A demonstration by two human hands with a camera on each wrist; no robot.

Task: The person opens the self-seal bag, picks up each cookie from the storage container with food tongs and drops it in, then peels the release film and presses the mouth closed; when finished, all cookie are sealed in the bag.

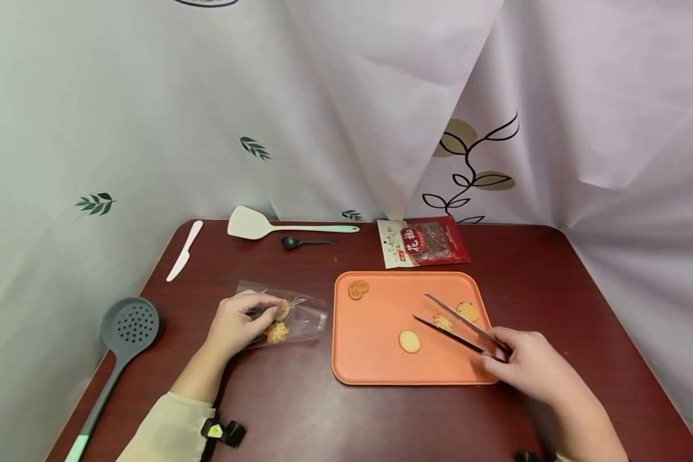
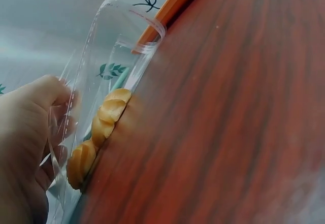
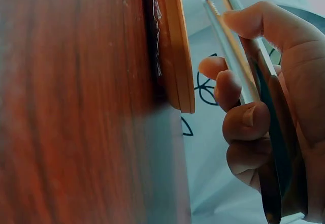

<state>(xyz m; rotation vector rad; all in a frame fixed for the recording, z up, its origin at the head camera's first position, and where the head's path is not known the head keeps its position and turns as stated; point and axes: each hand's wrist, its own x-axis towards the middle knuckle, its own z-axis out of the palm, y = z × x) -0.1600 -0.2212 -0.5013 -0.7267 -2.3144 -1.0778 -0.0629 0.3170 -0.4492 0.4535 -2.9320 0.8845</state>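
My left hand (image 1: 237, 323) grips a clear plastic bag (image 1: 300, 314) lying on the dark red table; the left wrist view shows the bag (image 2: 96, 82) with ridged golden cookies (image 2: 104, 120) inside. An orange tray (image 1: 375, 366) lies to the right of the bag. My right hand (image 1: 525, 366) holds metal tongs (image 1: 456, 324) over the tray, its fingers curled round the tongs (image 3: 238, 66). The tong tips stand apart around a flower-shaped cookie (image 1: 442, 321). On the tray also lie a round cookie (image 1: 409, 341), a chip cookie (image 1: 468, 311) and a pretzel-shaped cookie (image 1: 358, 289).
A red spice packet (image 1: 424, 242) lies behind the tray. At the back are a white spatula (image 1: 265, 224), a small black spoon (image 1: 300, 242) and a white plastic knife (image 1: 183, 251). A grey slotted spoon (image 1: 124, 340) lies at the left edge. Curtains hang round the table.
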